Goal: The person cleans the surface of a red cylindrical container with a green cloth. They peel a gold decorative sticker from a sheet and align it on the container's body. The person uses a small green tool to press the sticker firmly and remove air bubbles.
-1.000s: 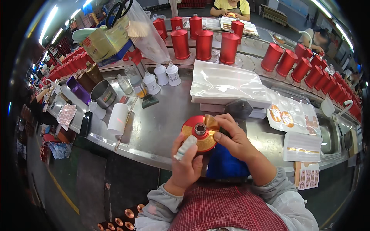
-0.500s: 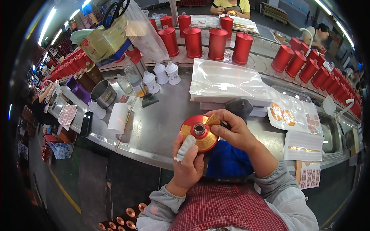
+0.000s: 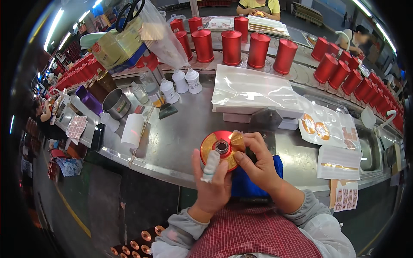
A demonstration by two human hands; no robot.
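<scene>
A red bottle [image 3: 222, 147] faces me neck-up, its round shoulder partly covered with gold decal pieces. My left hand [image 3: 214, 182] is closed around its near left side; one finger wears a white wrap [image 3: 210, 165]. At the bottle's upper right, my right hand [image 3: 258, 160] pinches a gold decal [image 3: 237, 140] between thumb and fingers, and the piece lies against the shoulder beside the neck. Below the bottle, a blue cloth [image 3: 254, 180] is partly hidden by my right wrist.
Plastic-covered sheets [image 3: 254, 92] are stacked ahead, with decal sheets [image 3: 329, 127] to their right. Red bottles [image 3: 258, 50] stand on a conveyor behind. White bottles [image 3: 168, 91], a metal pot [image 3: 116, 104] and a paper roll [image 3: 132, 131] occupy the left; a sink [image 3: 368, 139] is at right.
My right fingers have shifted slightly, and the gold decal lies flatter over the bottle's shoulder. On the conveyor, the nearer row of red bottles has moved right and the farther row left.
</scene>
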